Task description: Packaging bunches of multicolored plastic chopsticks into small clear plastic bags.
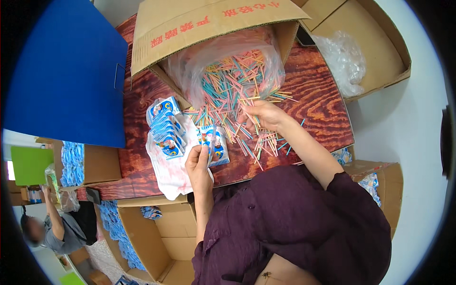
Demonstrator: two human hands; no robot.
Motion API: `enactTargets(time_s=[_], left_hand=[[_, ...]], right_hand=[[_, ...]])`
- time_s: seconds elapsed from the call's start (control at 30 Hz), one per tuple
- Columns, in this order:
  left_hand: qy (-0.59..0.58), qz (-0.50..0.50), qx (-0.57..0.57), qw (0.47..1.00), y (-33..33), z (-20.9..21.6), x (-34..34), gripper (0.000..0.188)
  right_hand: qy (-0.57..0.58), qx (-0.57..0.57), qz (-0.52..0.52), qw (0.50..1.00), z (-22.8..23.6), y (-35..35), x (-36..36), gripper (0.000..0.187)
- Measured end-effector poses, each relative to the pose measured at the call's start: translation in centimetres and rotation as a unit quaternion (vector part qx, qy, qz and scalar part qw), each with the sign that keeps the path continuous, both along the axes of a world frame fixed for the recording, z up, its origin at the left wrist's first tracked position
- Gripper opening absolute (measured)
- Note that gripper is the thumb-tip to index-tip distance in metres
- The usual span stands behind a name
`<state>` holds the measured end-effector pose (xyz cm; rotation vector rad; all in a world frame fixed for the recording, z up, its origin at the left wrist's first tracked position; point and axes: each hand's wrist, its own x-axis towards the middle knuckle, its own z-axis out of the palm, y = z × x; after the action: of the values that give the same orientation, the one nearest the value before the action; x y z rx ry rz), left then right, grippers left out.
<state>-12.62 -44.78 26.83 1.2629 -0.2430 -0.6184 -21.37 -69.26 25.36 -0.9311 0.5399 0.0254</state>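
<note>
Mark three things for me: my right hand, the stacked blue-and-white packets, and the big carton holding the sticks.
Right hand [267, 115]: head view, back of the hand.
Stacked packets [168, 133]: head view, middle of the stack.
Big carton [223, 21]: head view, upper cardboard panel.

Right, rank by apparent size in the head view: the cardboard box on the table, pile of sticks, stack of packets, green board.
1. Cardboard box
2. Pile of sticks
3. Stack of packets and green board: too alike to rank, the board being farther away.
</note>
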Motion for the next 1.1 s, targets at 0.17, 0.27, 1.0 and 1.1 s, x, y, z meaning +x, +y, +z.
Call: enactTargets(time_s=[0.17, 0.27, 1.0, 1.1], left_hand=[[0.021, -0.057, -0.011, 0.998, -3.8, -1.0, 1.0, 0.014], [0.025, -0.032, -0.045, 0.998, -7.3, -2.3, 1.1, 0.012], [-0.04, -0.053, -0.046, 0.997, -11.3, -0.7, 2.7, 0.014], [-0.038, -0.041, -0.069, 0.996, -11.1, -0.2, 3.1, 0.013]], right_hand=[[-0.079, 0.177, 0.05, 0.98, -0.5, 0.7, -0.9, 0.011], [-0.108, 0.229, 0.107, 0.962, -0.1, 1.8, -0.8, 0.012], [-0.103, 0.164, 0.063, 0.979, -0.9, 2.1, 0.1, 0.016], [-0.094, 0.191, 0.031, 0.977, 0.8, 2.4, 0.2, 0.02]])
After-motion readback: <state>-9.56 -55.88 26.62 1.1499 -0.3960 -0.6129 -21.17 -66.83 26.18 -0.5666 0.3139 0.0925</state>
